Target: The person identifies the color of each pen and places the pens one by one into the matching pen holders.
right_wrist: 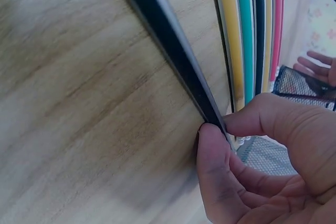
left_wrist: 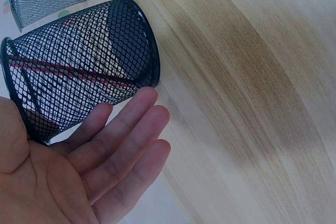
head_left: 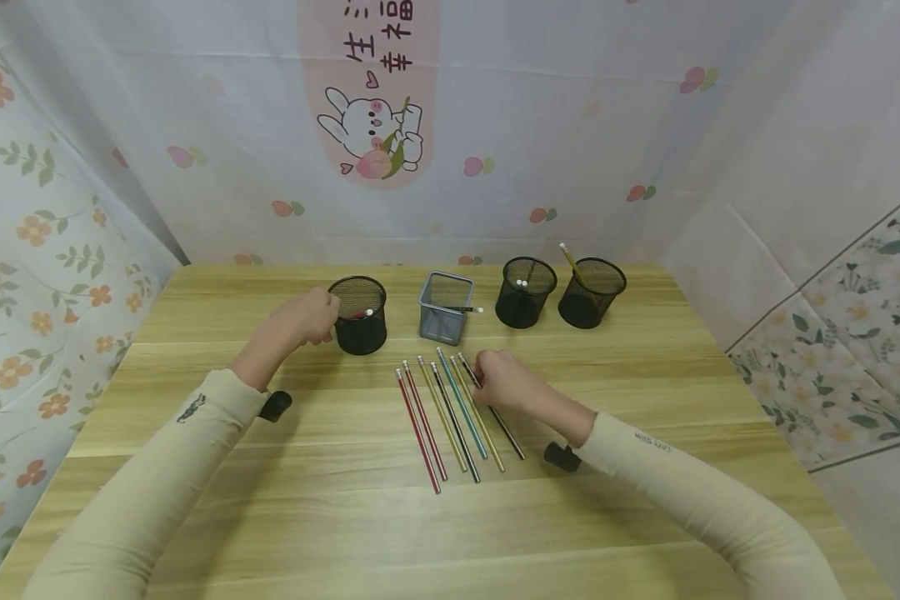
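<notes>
My right hand (head_left: 506, 382) pinches a black pencil (right_wrist: 176, 51) between thumb and fingertips, close to its white-eraser end. This pencil is the rightmost of a row of pencils on the table. To its left lie a yellow pencil (head_left: 495, 450), a blue-green pencil (head_left: 465, 402), another black pencil (head_left: 461, 442), another yellow one and two red pencils (head_left: 423, 442). My left hand (head_left: 300, 321) is at the left side of a round black mesh pencil holder (head_left: 362, 333), its fingers (left_wrist: 149, 129) extended beside the mesh wall. A red pencil (left_wrist: 68, 69) shows inside that holder.
A square grey mesh holder (head_left: 441, 327) behind the row holds a black pencil. Two more round black mesh holders (head_left: 521, 308) stand at the back right, both with pencils in them. A printed curtain (head_left: 570, 125) hangs along the table's back edge.
</notes>
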Demonstrator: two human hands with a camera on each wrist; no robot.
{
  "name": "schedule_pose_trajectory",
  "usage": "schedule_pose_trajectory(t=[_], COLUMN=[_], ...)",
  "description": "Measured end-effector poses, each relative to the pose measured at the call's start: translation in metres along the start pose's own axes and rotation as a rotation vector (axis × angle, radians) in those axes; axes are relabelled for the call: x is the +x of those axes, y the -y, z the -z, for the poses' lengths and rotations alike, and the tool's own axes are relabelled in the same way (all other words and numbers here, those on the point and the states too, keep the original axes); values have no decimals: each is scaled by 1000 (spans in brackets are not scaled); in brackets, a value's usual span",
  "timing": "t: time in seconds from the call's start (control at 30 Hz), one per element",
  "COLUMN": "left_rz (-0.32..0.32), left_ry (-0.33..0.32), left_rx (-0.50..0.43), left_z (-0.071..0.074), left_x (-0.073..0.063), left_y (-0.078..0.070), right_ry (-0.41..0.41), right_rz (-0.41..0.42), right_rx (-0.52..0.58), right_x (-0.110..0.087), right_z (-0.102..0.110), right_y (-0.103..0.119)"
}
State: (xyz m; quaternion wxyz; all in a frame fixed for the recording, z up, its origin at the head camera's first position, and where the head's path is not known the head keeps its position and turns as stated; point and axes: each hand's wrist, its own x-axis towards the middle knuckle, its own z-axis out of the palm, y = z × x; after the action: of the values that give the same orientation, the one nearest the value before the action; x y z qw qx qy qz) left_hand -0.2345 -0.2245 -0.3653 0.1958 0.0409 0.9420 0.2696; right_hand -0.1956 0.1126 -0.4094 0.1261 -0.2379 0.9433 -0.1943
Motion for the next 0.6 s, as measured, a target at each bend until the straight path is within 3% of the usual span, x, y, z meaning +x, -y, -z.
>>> schedule_pose_trajectory(t=[0.33,0.6], left_rz=[-15,-5], left_ry=[-3,-3], left_rx=[27,19], left_z=[0,0], left_x=[0,-1], left_y=[-1,-1], right_ry=[51,65], right_rz=[-18,19], right_rx=[6,19], right_x=[-2,-4], right_z=[4,7], right_y=[-5,-9])
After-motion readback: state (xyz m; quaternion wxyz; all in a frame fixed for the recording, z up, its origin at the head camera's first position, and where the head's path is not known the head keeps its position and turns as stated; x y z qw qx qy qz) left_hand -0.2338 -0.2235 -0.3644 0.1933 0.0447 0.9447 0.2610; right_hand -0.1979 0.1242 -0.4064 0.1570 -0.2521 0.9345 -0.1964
